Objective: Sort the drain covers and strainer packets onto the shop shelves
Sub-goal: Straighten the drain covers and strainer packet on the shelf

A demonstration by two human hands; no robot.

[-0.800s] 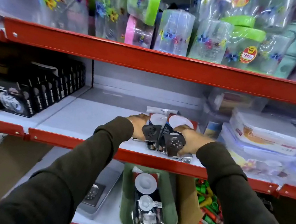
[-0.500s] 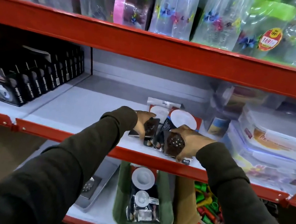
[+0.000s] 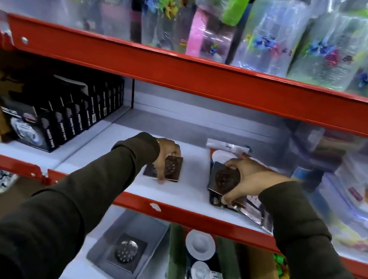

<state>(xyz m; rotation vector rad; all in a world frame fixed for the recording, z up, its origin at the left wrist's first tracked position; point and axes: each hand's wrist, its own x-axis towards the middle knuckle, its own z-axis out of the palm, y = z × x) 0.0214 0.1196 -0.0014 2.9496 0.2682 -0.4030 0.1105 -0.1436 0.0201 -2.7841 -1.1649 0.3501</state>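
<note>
- Head camera, middle shelf: a person in dark sleeves reaches both hands onto a white shelf board edged in red. The left hand curls its fingers around a square metal drain cover resting flat on the bare board, well apart from the other stock.
- The right hand closes thumb and fingers on a second drain cover, which has a round perforated centre and sits on top of a pile of strainer packets to the right (whether it is lifted clear of the pile, I cannot tell).
- Head camera, lower shelf: a grey tray holds one more square cover, and a green tray beside it holds more packets.
- Judgement on progress: sorting looks under way but not finished. One cover is set apart on the left; the right pile is mixed, and the trays below are stocked.
</note>
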